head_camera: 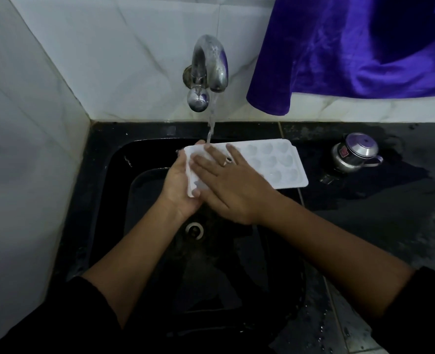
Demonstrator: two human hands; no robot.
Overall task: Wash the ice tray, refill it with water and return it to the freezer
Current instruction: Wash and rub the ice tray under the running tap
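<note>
Along the left side of the frame runs a pale tiled wall [19,123], meeting a second tiled wall at a corner in the upper left. Below it, filling the lower centre, sits a black sink [104,190] with a round drain [194,229] showing between the two forearms. The left hand [179,185], just left of centre, is curled around the left end of the tray [270,162], palm up underneath, thumb tip over its near corner, so its fingers are grasping the tray. Above it, at upper centre, a metal tap [210,65] with a round knob is mounted on the back wall, and a stream of water [211,121] falls from it onto the tray's left end, by the fingertips. The white tray is held over the sink, its right end reaching past the sink's right rim over the counter [390,200]; rounded cups show on its uncovered right half. The right hand [226,182] lies palm down across the tray's top, fingers spread flat and released, not gripping; a ring [228,160] sits on one finger. Both sleeves at the bottom are dark. Right of the tray, on the wet dark counter, stands a small metal pot [354,155] with a lid. At upper right hangs a blue cloth [351,52].
</note>
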